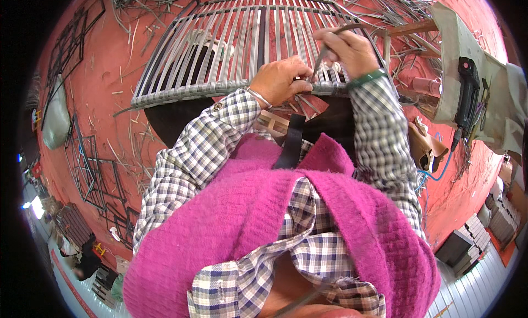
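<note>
The fingers of the right hand (352, 49) were clenched around a thin grey rattan strip (325, 45), which ran down to the near edge of a grey woven-strand chair frame (231, 43). The fingers of the left hand (280, 80) were pinched on that same near edge, just beside the strip's lower end. The frame was held in front of the person, above a red floor (110, 70) littered with cut strands (396, 10). A canvas tool bag (473, 70) was seen to the right.
</note>
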A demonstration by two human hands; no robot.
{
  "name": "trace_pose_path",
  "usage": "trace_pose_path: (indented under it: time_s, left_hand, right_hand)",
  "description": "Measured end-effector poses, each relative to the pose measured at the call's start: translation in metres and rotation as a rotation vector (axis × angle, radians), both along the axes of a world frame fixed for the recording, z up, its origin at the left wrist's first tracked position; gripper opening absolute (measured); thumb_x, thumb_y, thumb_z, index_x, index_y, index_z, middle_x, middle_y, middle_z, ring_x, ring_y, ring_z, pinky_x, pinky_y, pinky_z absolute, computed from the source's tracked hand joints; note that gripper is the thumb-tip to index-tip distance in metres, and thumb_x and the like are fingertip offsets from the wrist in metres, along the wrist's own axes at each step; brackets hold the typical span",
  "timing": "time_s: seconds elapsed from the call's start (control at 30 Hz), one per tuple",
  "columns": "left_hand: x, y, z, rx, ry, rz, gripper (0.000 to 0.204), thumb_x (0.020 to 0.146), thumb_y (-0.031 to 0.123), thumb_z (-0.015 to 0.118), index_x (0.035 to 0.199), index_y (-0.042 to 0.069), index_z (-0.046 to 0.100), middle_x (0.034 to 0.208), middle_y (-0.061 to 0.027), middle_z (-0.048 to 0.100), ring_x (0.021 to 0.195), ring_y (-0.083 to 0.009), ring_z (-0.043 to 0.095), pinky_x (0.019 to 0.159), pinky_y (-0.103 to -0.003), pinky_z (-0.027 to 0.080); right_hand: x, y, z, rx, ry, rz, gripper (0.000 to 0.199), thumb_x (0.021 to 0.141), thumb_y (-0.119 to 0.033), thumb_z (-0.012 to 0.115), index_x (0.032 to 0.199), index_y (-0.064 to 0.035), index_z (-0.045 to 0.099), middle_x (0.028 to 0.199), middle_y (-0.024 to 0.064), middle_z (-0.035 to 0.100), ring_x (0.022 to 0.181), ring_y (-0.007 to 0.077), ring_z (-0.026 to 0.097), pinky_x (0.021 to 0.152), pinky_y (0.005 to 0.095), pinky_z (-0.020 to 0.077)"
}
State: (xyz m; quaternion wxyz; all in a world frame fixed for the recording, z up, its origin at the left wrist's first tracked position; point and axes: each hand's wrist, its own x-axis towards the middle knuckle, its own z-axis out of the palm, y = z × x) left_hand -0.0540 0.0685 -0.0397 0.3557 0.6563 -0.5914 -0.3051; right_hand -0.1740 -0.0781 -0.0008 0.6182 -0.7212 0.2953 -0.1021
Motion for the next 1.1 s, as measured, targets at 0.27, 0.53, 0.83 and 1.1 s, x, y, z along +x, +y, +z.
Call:
trace_pose_path:
  time_s: [0.27, 0.53, 0.83, 1.1]
  left_hand:
    - [-0.008, 0.006, -0.003, -0.155, -0.074, 0.054, 0.023, 0.072, 0.026, 0.073, 0.071, 0.008, 0.058, 0.074, -0.0052, 0.055, 0.065, -0.0251, 0.058, 0.057, -0.035, 0.045]
    - [-0.01, 0.004, -0.004, -0.258, -0.174, 0.112, 0.022, 0.073, 0.024, 0.072, 0.084, 0.01, 0.061, 0.079, -0.004, 0.058, 0.073, -0.023, 0.058, 0.064, -0.036, 0.045]
    - [-0.006, 0.008, -0.006, -0.263, -0.54, -0.089, 0.055, 0.071, 0.034, 0.071, 0.117, 0.01, 0.053, 0.087, -0.0056, 0.061, 0.087, -0.024, 0.057, 0.086, -0.036, 0.042]
    - [0.021, 0.037, -0.005, -0.093, -0.592, -0.143, 0.071, 0.065, 0.031, 0.076, 0.128, 0.019, 0.047, 0.089, -0.0039, 0.059, 0.091, -0.0226, 0.055, 0.091, -0.037, 0.039]
  right_hand:
    - [0.009, -0.015, -0.027, 0.03, 0.317, -0.167, 0.027, 0.084, -0.027, 0.065, 0.09, -0.001, 0.069, 0.063, 0.0056, 0.062, 0.052, 0.0109, 0.059, 0.049, 0.0239, 0.0483]
    - [0.041, -0.02, -0.074, -0.718, 0.993, 0.402, 0.034, 0.084, -0.019, 0.059, 0.117, -0.0155, 0.059, 0.105, 0.0159, 0.064, 0.098, 0.028, 0.062, 0.083, 0.0372, 0.0501]
    - [-0.036, -0.021, -0.004, 0.346, 0.073, -0.147, 0.021, 0.093, -0.02, 0.048, 0.089, -0.0012, 0.057, 0.063, 0.0024, 0.055, 0.051, 0.0088, 0.046, 0.05, 0.0214, 0.0388]
    - [-0.098, 0.073, -0.012, 0.398, -0.058, -0.243, 0.02, 0.097, -0.017, 0.042, 0.094, -0.0008, 0.053, 0.062, 0.0012, 0.047, 0.054, 0.0084, 0.045, 0.05, 0.0202, 0.0377]
